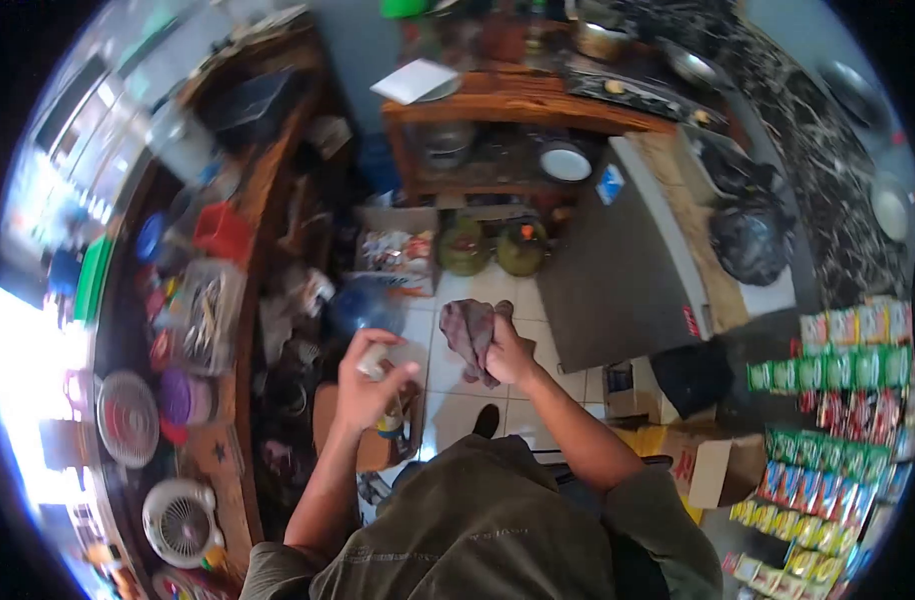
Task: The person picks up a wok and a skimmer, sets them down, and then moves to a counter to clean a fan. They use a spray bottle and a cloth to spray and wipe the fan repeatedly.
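Note:
My left hand (pixel 370 388) is curled around a small whitish, partly see-through object (pixel 374 361), whose kind I cannot make out. To its right, my right hand (pixel 510 355) grips a crumpled purplish-grey cloth (pixel 468 335), which hangs in loose folds over the floor. The two hands are apart, both in front of my body. Beneath my left forearm is a brown stool or box (pixel 340 430), partly hidden by the arm.
A wooden shelf (pixel 240 400) with tubs and a small fan (pixel 181 524) runs along the left. Ahead are two green gas cylinders (pixel 465 247), a carton of packets (pixel 398 282) and a wooden table (pixel 518 95). A grey fridge (pixel 618 260) and hanging sachets (pixel 828 370) are on the right.

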`<action>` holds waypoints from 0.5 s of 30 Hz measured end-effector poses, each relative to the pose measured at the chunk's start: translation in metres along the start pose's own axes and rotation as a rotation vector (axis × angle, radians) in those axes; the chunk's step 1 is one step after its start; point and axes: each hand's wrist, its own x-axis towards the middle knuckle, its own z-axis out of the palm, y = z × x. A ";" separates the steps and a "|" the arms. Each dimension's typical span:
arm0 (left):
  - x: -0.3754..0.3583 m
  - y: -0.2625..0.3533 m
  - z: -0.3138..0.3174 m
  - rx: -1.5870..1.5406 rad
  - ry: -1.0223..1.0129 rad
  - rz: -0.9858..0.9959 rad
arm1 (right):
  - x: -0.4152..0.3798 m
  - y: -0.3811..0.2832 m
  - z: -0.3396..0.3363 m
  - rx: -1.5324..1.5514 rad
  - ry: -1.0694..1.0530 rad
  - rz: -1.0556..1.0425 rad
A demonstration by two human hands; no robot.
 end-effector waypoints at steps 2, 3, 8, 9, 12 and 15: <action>0.026 -0.006 0.036 0.306 -0.208 0.030 | -0.009 -0.025 -0.016 0.325 0.190 -0.002; 0.035 -0.004 0.058 0.306 -0.269 0.098 | -0.016 -0.023 -0.024 0.416 0.233 -0.148; 0.065 -0.007 0.133 0.212 -0.496 0.147 | -0.049 -0.028 -0.066 0.414 0.440 -0.203; 0.072 -0.019 0.142 0.090 -0.483 0.099 | -0.053 -0.028 -0.074 0.478 0.580 -0.166; 0.093 -0.018 0.143 -0.103 -0.551 -0.145 | -0.064 -0.027 -0.114 0.584 0.780 -0.040; 0.126 -0.015 0.126 -0.212 -0.597 0.006 | -0.067 -0.048 -0.163 0.550 0.636 0.136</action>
